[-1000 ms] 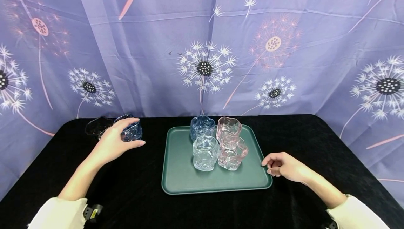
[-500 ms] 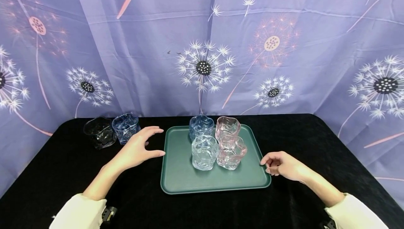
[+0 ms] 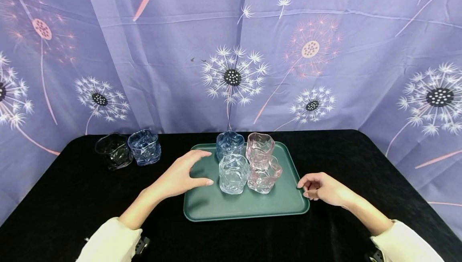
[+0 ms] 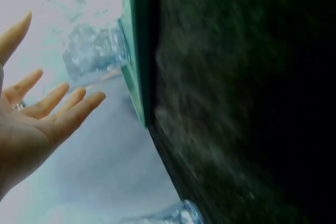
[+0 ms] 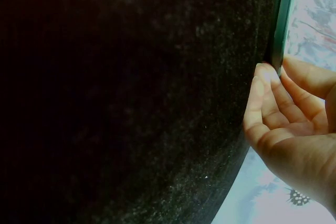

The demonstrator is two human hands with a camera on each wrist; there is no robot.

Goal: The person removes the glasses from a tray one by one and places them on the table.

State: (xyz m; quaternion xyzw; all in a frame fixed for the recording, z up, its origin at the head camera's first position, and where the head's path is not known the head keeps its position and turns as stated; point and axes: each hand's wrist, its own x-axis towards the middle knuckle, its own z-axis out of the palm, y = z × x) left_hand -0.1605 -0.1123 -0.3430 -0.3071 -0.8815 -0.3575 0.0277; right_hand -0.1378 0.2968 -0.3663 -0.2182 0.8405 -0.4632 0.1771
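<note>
On the green tray point(image 3: 202, 210) stand a blue glass point(image 3: 229, 143), a clear glass point(image 3: 234, 175) and two pinkish glasses, one farther back point(image 3: 260, 145) and one in front point(image 3: 264, 175). My left hand point(image 3: 184, 175) is over the tray's left side, thumb and fingers spread, holding nothing; its fingertips point at the clear glass with a gap between. In the left wrist view the same hand point(image 4: 39, 116) shows its fingers apart. My right hand point(image 3: 321, 189) pinches the tray's right rim; the right wrist view shows the thumb and curled fingers point(image 5: 266, 95) at the edge.
A dark smoky glass point(image 3: 113, 151) and another blue glass point(image 3: 145, 147) stand side by side at the back left of the black-covered table point(image 3: 252, 242). Behind the table hangs a purple curtain point(image 3: 173, 73) with dandelion prints.
My left hand has left the blue glass at the back left, which stays standing there, and moved right to over the tray. My right hand stays at the tray's rim.
</note>
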